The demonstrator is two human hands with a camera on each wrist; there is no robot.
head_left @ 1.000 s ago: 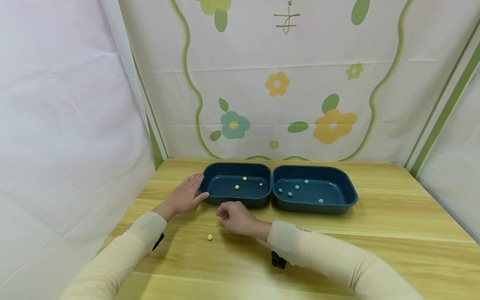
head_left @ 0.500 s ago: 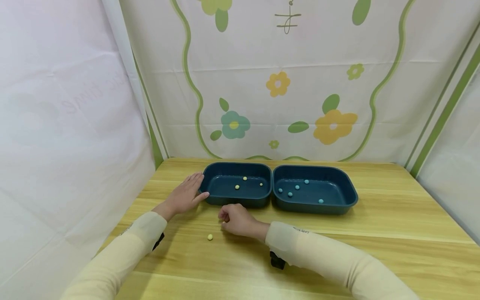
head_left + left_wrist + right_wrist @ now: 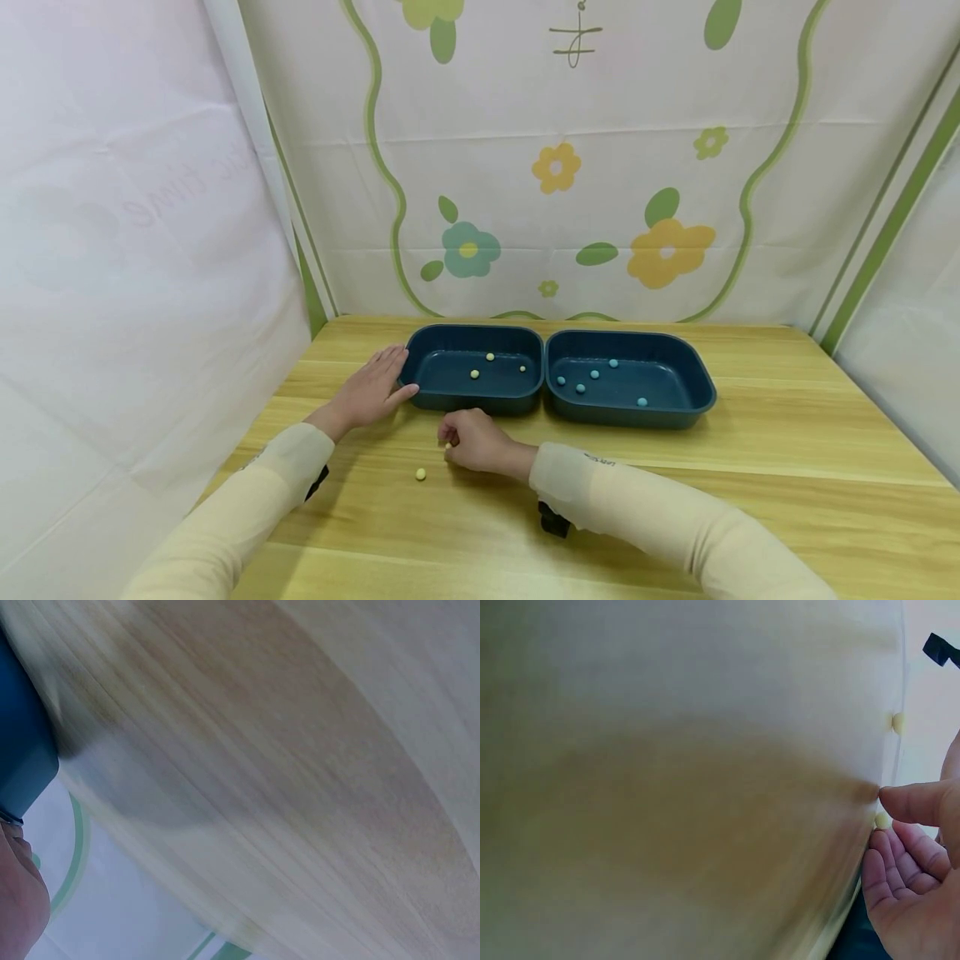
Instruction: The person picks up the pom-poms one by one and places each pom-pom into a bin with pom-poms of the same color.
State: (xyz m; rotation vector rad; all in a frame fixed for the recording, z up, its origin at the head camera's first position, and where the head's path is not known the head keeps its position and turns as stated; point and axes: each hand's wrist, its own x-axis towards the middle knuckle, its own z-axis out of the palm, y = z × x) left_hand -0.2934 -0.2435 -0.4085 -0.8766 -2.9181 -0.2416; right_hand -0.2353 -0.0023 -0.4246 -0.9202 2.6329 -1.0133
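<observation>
My left hand [image 3: 371, 387] lies with straight fingers along the left end of the left dark blue tray [image 3: 472, 402], its thumb at the front rim. In the left wrist view only a bit of that hand [image 3: 21, 900] shows beside the tray [image 3: 26, 727]. Just in front of the tray, my right hand [image 3: 478, 440] has curled fingers close to the table. A small yellow ball [image 3: 883, 820] sits between its thumb and fingertips. Another yellow ball [image 3: 421, 474] lies on the table nearer the person. Several small yellow balls [image 3: 475, 374] are inside the left tray.
A second dark blue tray [image 3: 630, 417] stands against the first one's right end, with several small blue balls [image 3: 595, 375] in it. Behind the wooden table [image 3: 787, 433] hangs a white cloth [image 3: 622, 150] printed with flowers; more cloth closes off both sides.
My right hand has shifted slightly right and toward the person. The yellow ball at its thumb, hidden before, now shows in the head view. My left hand has stayed in place.
</observation>
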